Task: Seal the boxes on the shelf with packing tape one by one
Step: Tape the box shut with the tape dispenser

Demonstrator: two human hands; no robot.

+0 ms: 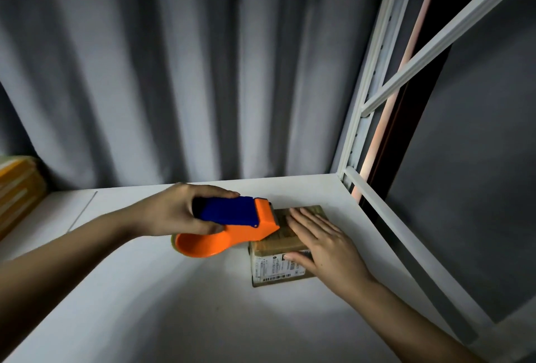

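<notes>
Seeing one small cardboard box, one tape dispenser, two hands working, one stack of yellow packages sitting far left.

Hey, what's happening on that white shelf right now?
A person is taping a small cardboard box shut. Their left hand grips the blue handle of an orange tape dispenser, whose front end sits at the box's top. Their right hand lies flat on the box, steadying it on the white shelf. More boxes are stacked at the far left.
</notes>
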